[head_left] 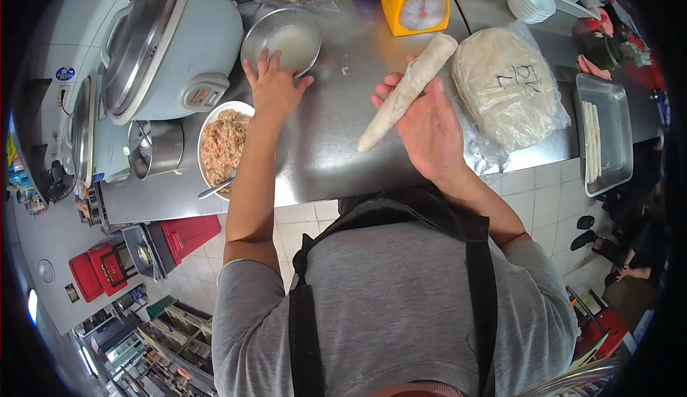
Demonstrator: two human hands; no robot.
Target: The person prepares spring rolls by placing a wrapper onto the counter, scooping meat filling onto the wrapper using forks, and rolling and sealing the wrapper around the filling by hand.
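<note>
My left hand (275, 86) is over the near rim of a metal bowl (313, 50) holding a whitish paste or liquid. Its fingers are spread and grip nothing; whether the fingertips touch the paste I cannot tell. Across the palm and fingers of my right hand (438, 136) rests a long pale filled roll (408, 93), tilted up to the right. Just right of it lies a clear plastic bag of round wrappers (508, 86) with handwriting on it. Minced filling (223, 146) and a spoon (217, 188) sit in a white bowl below my left hand, partly behind the forearm.
Large rice cookers (207, 46) stand at left beside a metal pot (168, 150). A yellow scale (422, 11) is at the back, with stacked white bowls (531, 2) to its right. At far right, a metal tray (621, 121) holds long pale rolls (591, 139).
</note>
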